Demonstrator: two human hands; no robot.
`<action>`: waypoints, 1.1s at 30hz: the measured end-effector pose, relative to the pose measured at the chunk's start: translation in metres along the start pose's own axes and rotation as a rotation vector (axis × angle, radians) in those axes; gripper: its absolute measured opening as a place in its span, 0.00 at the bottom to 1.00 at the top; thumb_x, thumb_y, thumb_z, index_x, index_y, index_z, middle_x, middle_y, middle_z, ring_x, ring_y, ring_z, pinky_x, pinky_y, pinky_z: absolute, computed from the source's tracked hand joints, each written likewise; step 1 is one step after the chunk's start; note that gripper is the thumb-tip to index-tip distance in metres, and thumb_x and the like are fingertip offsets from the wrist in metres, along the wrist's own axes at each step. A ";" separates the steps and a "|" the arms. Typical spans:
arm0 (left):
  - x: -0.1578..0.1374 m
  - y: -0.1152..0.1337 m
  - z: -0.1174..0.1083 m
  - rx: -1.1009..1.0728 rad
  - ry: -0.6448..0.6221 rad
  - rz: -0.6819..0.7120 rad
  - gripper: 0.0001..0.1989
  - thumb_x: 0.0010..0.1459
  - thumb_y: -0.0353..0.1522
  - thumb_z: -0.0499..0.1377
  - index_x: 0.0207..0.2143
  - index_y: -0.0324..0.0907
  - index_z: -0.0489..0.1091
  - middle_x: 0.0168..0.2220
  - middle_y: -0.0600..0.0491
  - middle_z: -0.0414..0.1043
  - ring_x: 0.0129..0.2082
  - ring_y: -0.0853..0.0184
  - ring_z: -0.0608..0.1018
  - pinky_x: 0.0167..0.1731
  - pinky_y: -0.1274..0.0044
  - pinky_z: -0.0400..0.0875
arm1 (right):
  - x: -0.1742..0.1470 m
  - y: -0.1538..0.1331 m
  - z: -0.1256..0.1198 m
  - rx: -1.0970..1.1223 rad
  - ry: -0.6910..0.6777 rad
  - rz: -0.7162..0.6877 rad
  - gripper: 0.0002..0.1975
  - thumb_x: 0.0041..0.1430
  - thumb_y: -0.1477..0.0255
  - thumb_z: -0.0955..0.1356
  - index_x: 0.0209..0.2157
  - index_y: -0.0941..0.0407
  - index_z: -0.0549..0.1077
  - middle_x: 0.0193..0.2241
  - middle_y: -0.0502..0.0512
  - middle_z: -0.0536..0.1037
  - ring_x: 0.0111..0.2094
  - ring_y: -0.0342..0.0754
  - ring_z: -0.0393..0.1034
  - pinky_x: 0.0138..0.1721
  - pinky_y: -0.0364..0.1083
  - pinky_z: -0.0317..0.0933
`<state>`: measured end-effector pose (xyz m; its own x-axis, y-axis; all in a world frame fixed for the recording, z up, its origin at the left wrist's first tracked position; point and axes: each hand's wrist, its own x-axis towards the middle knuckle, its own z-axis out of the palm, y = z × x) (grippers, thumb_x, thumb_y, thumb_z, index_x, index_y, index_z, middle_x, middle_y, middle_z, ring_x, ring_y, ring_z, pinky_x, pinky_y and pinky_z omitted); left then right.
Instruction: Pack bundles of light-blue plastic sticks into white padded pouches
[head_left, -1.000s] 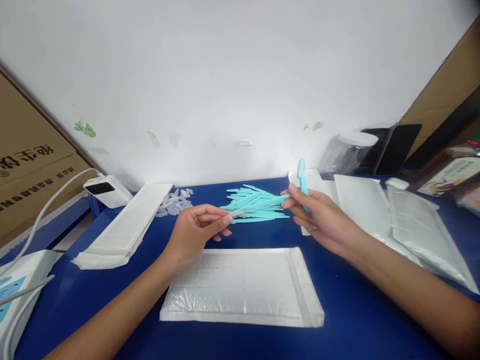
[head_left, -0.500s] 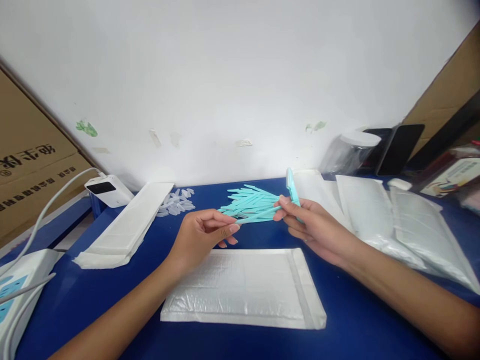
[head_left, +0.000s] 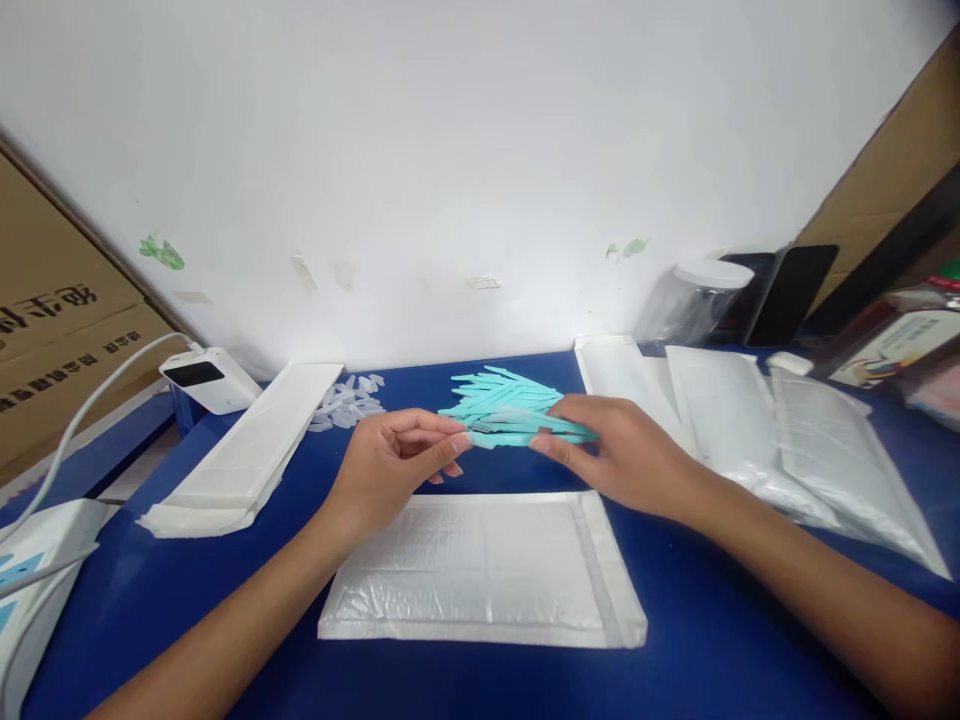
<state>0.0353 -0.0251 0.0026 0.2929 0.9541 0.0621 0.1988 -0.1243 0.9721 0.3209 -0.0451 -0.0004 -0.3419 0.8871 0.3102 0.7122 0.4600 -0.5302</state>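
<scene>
Between my hands, above the blue table, are turquoise eyebrow razors (head_left: 510, 437), lying lengthwise from side to side. My left hand (head_left: 397, 460) pinches their left end between thumb and fingers. At the other end, my right hand (head_left: 626, 450) closes around them, thumb in front and fingers behind; how many it holds I cannot tell. Just behind is a loose pile of the same turquoise razors (head_left: 491, 388), partly covered by the held ones. A silvery bubble mailer (head_left: 480, 575) lies flat in front of my hands, its upper left corner behind my left wrist.
Small clear plastic covers (head_left: 349, 402) are heaped left of the razors, beside stacked white mailers (head_left: 240, 455). A white device with a cable (head_left: 214, 380) stands at the left. Filled mailers (head_left: 720, 420), a lidded clear jar (head_left: 697, 300) and a phone (head_left: 791, 295) are at the right.
My right hand has turned over and closed on the razors; the bent razor that stood upright in it no longer shows. My left hand keeps its pinch. The view has shifted slightly.
</scene>
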 end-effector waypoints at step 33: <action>0.035 -0.016 -0.116 1.158 0.016 0.301 0.16 0.65 0.40 0.58 0.47 0.46 0.82 0.46 0.43 0.83 0.48 0.46 0.80 0.50 0.60 0.71 | 0.005 0.025 0.009 -0.279 -0.159 0.064 0.14 0.74 0.62 0.67 0.51 0.55 0.77 0.36 0.60 0.85 0.34 0.57 0.78 0.32 0.47 0.60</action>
<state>-0.0665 0.0417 0.0155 0.4619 0.8471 0.2627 0.8512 -0.5066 0.1373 0.3311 -0.0291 -0.0193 -0.3670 0.9189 0.1449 0.8682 0.3943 -0.3012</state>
